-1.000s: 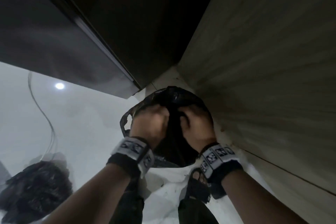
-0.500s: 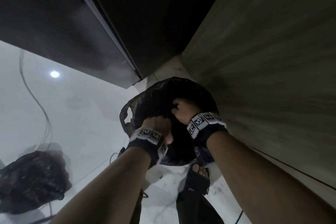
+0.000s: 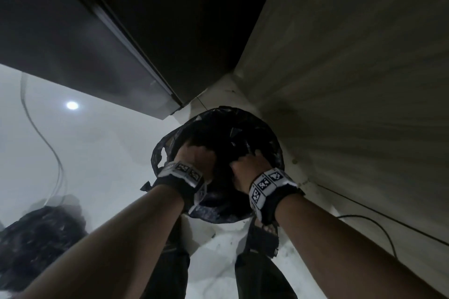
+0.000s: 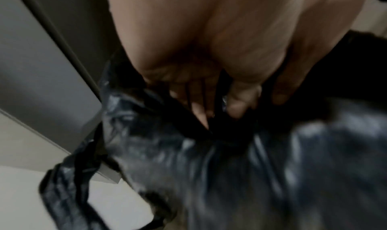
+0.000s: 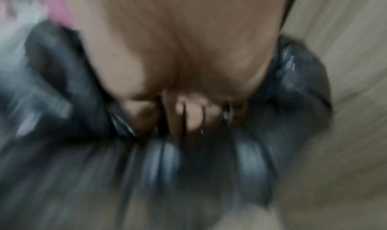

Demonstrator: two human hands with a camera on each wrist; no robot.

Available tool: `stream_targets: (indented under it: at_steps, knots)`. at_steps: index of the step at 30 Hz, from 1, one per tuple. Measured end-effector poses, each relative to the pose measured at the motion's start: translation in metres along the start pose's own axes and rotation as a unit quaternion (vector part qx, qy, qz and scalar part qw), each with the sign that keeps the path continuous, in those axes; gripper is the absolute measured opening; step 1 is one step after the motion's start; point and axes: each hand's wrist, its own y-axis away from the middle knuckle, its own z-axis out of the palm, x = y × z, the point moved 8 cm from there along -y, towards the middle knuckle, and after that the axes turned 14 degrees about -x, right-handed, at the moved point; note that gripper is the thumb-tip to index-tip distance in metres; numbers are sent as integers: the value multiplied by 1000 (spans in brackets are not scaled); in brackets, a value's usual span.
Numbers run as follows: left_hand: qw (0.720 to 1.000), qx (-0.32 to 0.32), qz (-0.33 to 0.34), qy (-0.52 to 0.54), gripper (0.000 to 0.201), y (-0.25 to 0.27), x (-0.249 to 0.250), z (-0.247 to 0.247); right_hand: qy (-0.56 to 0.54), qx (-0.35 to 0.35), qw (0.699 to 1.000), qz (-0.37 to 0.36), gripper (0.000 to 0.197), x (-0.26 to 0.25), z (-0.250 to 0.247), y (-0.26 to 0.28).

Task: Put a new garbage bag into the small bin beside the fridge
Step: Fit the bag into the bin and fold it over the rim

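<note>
My left hand's fingers (image 4: 201,107) and my right hand's fingers (image 5: 194,117) are curled into the crinkled black plastic garbage bag (image 3: 245,133), gripping it over the small round bin's mouth, between the dark fridge (image 3: 80,39) and the pale wooden wall (image 3: 364,68).

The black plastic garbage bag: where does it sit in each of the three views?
Head: black plastic garbage bag at centre, spread over the bin, both hands in it.
Left wrist: bag fills the lower half, below the fingers.
Right wrist: bag across the lower half, blurred.
Shared landmark: light wooden panel; not in the left wrist view.
</note>
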Motion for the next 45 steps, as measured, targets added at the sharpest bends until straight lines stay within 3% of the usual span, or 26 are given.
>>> stream_targets:
  at_steps: [2, 4, 6, 7, 9, 11, 14, 15, 17, 19, 21, 23, 25, 27, 30, 33, 36, 38, 41, 45]
  knots:
    - [996, 78, 1, -47, 29, 6, 5, -27, -59, 87, 994, -17, 36, -2, -31, 0]
    - [995, 69, 8, -75, 53, 6, 8, -28, -121, 126, 984, -27, 49, -2, -48, -5]
    - [994, -27, -6, -107, 103, 0, 4, 0, -210, 105, 972, -16, 71, 8, -49, -16]
    - [991, -44, -10, -128, 120, 0, 4, 14, -244, 91, 965, -15, 82, 13, -46, -20]
    - [985, -37, -11, -166, 132, 2, 1, 32, -258, 65, 964, -11, 98, 16, -39, -23]
    - [991, -26, 0, -129, 134, 1, -3, 41, -258, 65, 964, -18, 101, 14, -34, -16]
    - [997, 41, 53, -38, 128, 14, 1, 22, -315, 132, 938, -54, 77, 17, -39, 10]
    - [993, 92, 71, -9, 117, 26, 2, 8, -320, 180, 928, -67, 65, 20, -45, 25]
    - [966, 235, 82, 67, 72, 52, -10, -26, -290, 303, 905, -74, 46, 29, -60, 55]
    - [932, 328, 71, 137, 43, 67, -32, -48, -272, 366, 889, -38, 46, 45, -64, 74]
    - [924, 326, 34, 197, 47, 64, -51, -57, -282, 381, 881, 5, 54, 63, -64, 77]
    - [929, 264, -23, 258, 52, 49, -63, -54, -336, 355, 872, 28, 59, 77, -59, 69]
    - [931, 210, -75, 289, 40, 36, -68, -44, -398, 288, 871, 23, 57, 81, -47, 57]
    - [924, 208, -100, 304, 31, 30, -65, -39, -420, 268, 866, 25, 45, 84, -40, 50]
    - [917, 223, -120, 308, 33, 22, -60, -36, -436, 243, 865, 53, 38, 92, -34, 34]
    - [895, 216, -96, 379, 45, 16, -64, -24, -465, 199, 861, 57, 47, 93, -24, 25]
    - [877, 238, -54, 415, 67, 31, -76, -10, -489, 240, 836, 59, 61, 96, -18, 46]
    - [889, 240, -42, 387, 80, 51, -79, 1, -510, 253, 819, 68, 65, 101, -9, 64]
    - [917, 191, -43, 349, 97, 76, -77, 29, -569, 190, 797, 74, 74, 99, 23, 75]
    - [907, 141, -23, 395, 104, 88, -66, 47, -576, 141, 805, 21, 89, 97, 57, 52]
